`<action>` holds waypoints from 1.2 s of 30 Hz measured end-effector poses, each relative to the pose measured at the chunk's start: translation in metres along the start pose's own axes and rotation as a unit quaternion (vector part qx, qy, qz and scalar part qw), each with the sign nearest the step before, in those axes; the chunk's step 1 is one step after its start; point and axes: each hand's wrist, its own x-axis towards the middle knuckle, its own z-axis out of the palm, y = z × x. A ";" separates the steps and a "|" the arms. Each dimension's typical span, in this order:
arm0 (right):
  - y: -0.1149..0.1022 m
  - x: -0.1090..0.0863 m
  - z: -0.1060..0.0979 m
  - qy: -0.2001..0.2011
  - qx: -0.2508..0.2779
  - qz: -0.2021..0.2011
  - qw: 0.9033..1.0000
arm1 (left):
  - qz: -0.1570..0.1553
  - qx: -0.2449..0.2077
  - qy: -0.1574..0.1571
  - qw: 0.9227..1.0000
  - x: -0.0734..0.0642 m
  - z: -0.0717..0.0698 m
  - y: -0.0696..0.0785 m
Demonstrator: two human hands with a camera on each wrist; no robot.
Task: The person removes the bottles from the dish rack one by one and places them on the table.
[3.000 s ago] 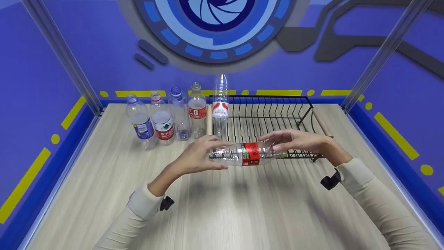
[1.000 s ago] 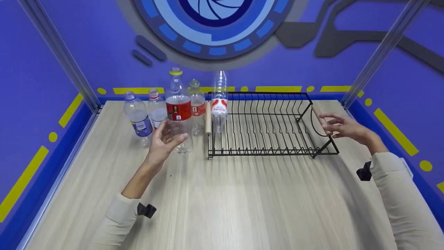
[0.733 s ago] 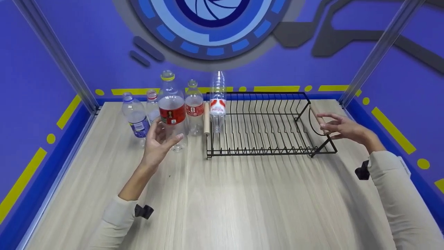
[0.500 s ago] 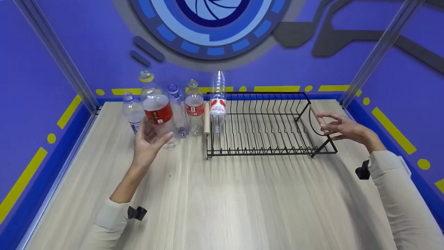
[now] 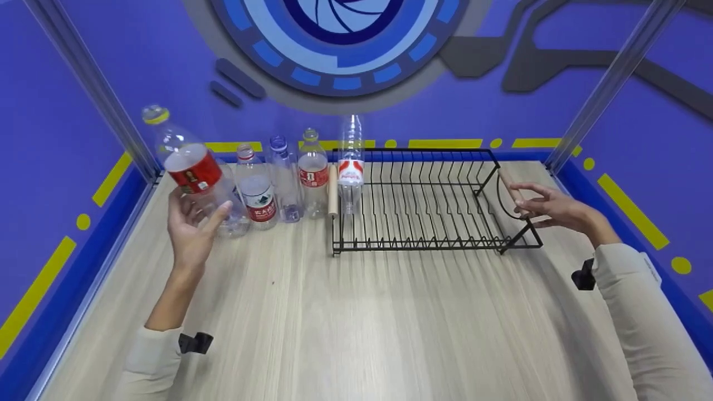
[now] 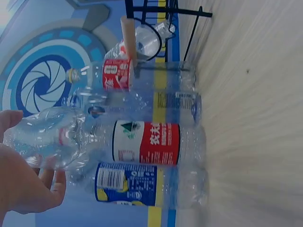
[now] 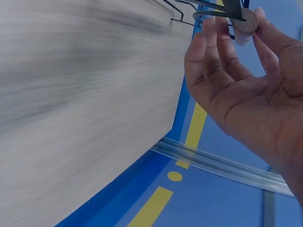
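Note:
My left hand holds a large clear plastic bottle with a red label and a yellow neck ring. The bottle leans to the left, raised off the table; its base shows in the left wrist view. Behind it, partly hidden, stands a bottle with a blue label. My right hand grips the wooden handle at the right end of a black wire dish rack. One bottle with a red and white label stands neck down at the rack's left end.
Right of the held bottle, upright bottles stand in a row: one with a white and red label, a purple-rimmed one and a small red-labelled one. Blue walls enclose the table on three sides.
At first both hands held the red-labelled bottle sideways in front of the rack. My right hand moved to the rack handle; my left carried the bottle upright, then leftward past the row, tilting it.

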 end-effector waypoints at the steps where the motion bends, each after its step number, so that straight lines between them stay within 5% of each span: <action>1: 0.000 0.000 0.000 0.000 -0.001 0.000 1.000 | 0.001 -0.008 0.011 1.000 0.002 -0.003 -0.001; 7: -0.001 0.001 0.001 0.000 -0.003 0.002 1.000 | 0.019 0.020 0.060 0.998 0.010 -0.018 -0.008; 13: -0.001 -0.001 0.000 -0.003 -0.002 0.004 1.000 | -0.021 0.092 0.078 0.993 0.018 -0.032 -0.019; 27: 0.005 -0.001 0.005 -0.004 0.001 0.005 1.000 | -0.094 0.180 0.050 0.978 0.031 -0.059 -0.055; 36: 0.010 -0.001 0.004 -0.009 0.013 -0.004 1.000 | -0.125 0.213 0.028 0.969 0.042 -0.060 -0.078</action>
